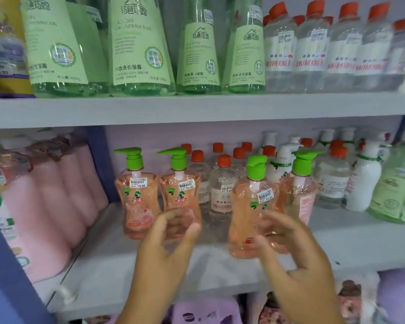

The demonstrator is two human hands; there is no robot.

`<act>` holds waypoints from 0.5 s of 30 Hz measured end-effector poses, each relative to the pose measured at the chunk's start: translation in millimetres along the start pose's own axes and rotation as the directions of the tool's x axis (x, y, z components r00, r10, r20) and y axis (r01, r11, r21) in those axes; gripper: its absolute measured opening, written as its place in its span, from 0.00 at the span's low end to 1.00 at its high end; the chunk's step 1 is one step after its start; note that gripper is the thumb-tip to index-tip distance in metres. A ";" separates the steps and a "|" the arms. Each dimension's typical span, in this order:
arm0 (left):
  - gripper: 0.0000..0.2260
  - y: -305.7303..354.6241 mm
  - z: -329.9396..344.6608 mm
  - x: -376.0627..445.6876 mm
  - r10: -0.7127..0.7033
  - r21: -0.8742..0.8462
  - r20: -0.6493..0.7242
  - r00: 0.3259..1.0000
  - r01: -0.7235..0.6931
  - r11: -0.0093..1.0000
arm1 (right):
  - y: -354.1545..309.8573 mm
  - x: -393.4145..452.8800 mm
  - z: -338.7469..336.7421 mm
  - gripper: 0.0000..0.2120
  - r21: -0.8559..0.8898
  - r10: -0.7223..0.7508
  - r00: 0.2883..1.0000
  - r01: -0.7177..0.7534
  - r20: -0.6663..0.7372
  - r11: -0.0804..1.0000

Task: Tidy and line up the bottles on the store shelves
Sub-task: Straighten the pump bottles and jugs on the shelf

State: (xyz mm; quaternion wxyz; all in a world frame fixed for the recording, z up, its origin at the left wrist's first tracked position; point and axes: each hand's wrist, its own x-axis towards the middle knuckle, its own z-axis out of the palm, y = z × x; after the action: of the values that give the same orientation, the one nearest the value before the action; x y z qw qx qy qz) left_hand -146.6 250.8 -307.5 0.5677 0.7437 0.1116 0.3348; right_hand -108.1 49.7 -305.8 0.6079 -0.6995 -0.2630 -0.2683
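Four pink pump bottles stand upright on the lower shelf (220, 272), long axes vertical, set nearer its front edge than the rows behind. All are clear pink plastic with pink liquid, a waisted body, green pump heads, a white price sticker below the neck. First pink bottle (138, 197), nearest the shelf's left end: nozzle points left, label faces out. Second pink bottle (180, 195), just beside it: nozzle also points left, label out. Left hand (166, 249) is curled around its lower body, thumb on the right side, fingers at the left; motion blur, but it appears to be grasping. Third pink bottle (250, 211) stands furthest forward, close to the front edge; nozzle seems to point toward the camera, its label turned slightly right. Right hand (292, 256) reaches in with fingers spread and curved across the bottle's lower right side; whether they actually grip or only touch, cannot tell from the blur. Fourth pink bottle (299, 190) sits just behind and right of the third, nozzle pointing right, partly hidden. Between and behind the pink ones: small clear bottles with red caps (222, 185), upright in rows. Toward the right end, white pump bottles (362, 183). Upper shelf (197, 108) carries tall green bottles (136, 45) and clear red-capped ones (311, 47).
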 end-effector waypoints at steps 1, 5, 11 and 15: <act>0.18 0.4 17.1 -2.3 -0.041 -0.026 0.101 0.994 0.044 0.999 | 13.6 7.2 -19.7 0.14 -0.011 0.004 0.995 -0.005 -0.104 1.000; 0.29 3.8 66.5 -7.4 -0.076 0.046 0.263 0.962 0.067 0.997 | 68.7 41.0 -71.1 0.26 -0.113 0.240 0.967 -0.248 -0.082 0.962; 0.25 9.1 96.2 -11.4 -0.076 0.121 0.265 0.961 0.046 0.992 | 84.5 50.8 -66.4 0.37 -0.262 0.460 0.864 -0.404 0.206 0.876; 0.22 4.8 70.4 -23.0 -0.091 0.122 0.249 0.964 0.062 0.991 | 72.5 46.3 -64.4 0.31 -0.215 0.452 0.856 -0.406 0.250 0.888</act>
State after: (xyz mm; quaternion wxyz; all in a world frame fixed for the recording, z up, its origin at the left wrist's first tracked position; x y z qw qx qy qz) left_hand -120.9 182.4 -320.9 0.5466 0.8067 0.0856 0.2079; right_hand -28.2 -21.1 -317.5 0.5508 -0.8172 -0.1655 -0.0387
